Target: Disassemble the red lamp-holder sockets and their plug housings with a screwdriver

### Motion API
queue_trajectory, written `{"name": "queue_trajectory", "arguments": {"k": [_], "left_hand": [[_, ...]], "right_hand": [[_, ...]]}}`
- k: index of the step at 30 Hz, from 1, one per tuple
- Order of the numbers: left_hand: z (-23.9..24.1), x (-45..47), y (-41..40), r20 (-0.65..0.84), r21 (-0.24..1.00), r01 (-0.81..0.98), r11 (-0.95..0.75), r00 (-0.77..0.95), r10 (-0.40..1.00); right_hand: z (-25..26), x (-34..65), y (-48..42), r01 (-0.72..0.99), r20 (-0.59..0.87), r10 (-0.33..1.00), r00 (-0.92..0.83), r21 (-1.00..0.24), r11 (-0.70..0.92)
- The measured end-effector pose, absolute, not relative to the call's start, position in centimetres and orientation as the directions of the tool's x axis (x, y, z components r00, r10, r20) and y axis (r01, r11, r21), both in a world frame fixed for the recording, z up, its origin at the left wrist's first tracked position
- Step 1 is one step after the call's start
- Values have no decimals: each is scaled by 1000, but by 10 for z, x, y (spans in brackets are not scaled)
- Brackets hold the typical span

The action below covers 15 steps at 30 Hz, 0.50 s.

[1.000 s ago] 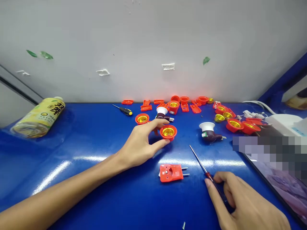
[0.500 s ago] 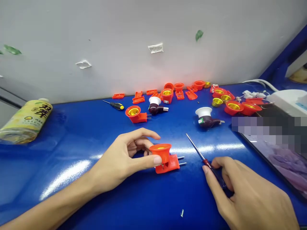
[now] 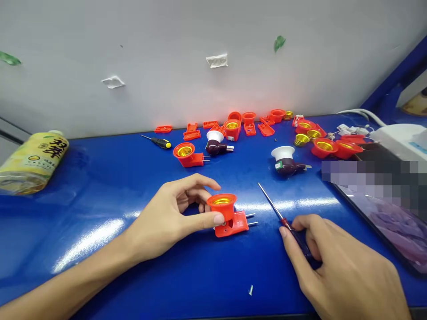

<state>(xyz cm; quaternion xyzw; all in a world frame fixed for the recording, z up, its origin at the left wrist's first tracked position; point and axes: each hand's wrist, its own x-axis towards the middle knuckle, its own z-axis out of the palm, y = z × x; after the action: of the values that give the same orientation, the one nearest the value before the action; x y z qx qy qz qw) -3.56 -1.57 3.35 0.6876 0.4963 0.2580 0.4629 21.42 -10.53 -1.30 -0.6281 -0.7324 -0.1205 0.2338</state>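
Observation:
My left hand (image 3: 173, 218) pinches an orange lamp socket (image 3: 223, 205) with a brass threaded insert, holding it on top of an orange plug base (image 3: 233, 223) whose two metal prongs point right. My right hand (image 3: 333, 262) is closed around the dark handle of a red screwdriver (image 3: 283, 220); its thin shaft lies on the blue table (image 3: 133, 178) and points up-left, toward the socket. A small loose screw (image 3: 250, 290) lies near the front edge.
Several orange socket parts and plug bases (image 3: 247, 122) and brass inserts lie along the back wall. An assembled orange socket (image 3: 188, 154), two white-and-dark sockets (image 3: 287, 161), a yellow-handled screwdriver (image 3: 160, 142), a bottle (image 3: 31, 162) at left, a tablet (image 3: 393, 218) at right.
My left hand brought the orange socket from the middle of the table toward me and set it onto the plug base. The right hand stayed on the screwdriver.

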Motion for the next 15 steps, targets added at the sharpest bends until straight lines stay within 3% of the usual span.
{"name": "queue_trajectory", "arguments": {"k": [15], "left_hand": [[32,-39,-18,-36,877,460,-139,351,936]], "right_hand": [[-12,214,-104,973,510,854,-107,-123,195]]}}
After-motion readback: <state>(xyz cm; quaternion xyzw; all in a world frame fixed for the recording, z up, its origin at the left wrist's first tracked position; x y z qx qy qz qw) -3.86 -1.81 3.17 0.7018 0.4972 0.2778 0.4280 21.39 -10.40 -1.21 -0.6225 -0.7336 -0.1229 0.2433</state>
